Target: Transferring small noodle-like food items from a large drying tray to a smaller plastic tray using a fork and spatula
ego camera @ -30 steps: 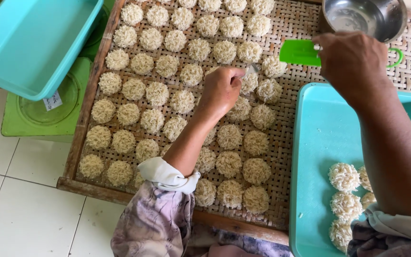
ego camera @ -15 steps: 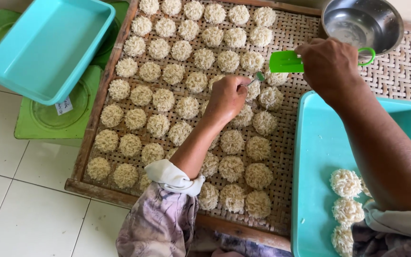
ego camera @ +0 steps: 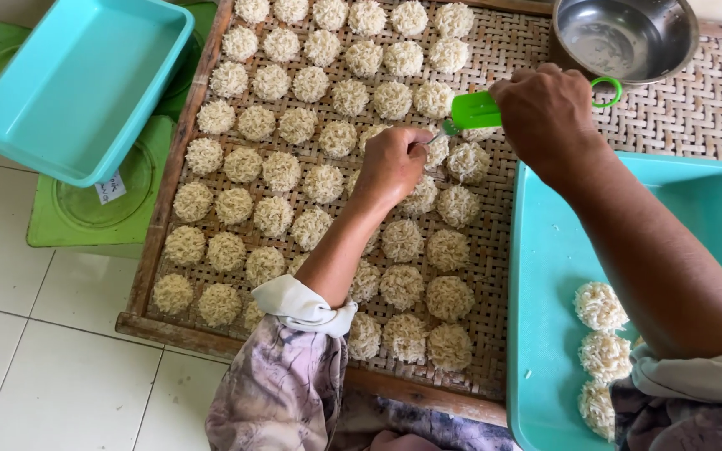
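Right hand (ego camera: 545, 113): closed around green spatula (ego camera: 476, 108), above woven tray (ego camera: 507, 250).
Left hand (ego camera: 393, 163): fingers pinched together at the spatula's tip, over noodle rounds (ego camera: 449, 296) on the tray.

The right hand (ego camera: 547, 117) covered the middle of the green scoop (ego camera: 475, 108), and what the left hand (ego camera: 390, 163) pinched was too small to tell. The left forearm hid several noodle rounds (ego camera: 449, 296) on the woven tray (ego camera: 507, 250). The steel bowl (ego camera: 624, 38) and right teal tub (ego camera: 553, 276) ran off the picture's edges.
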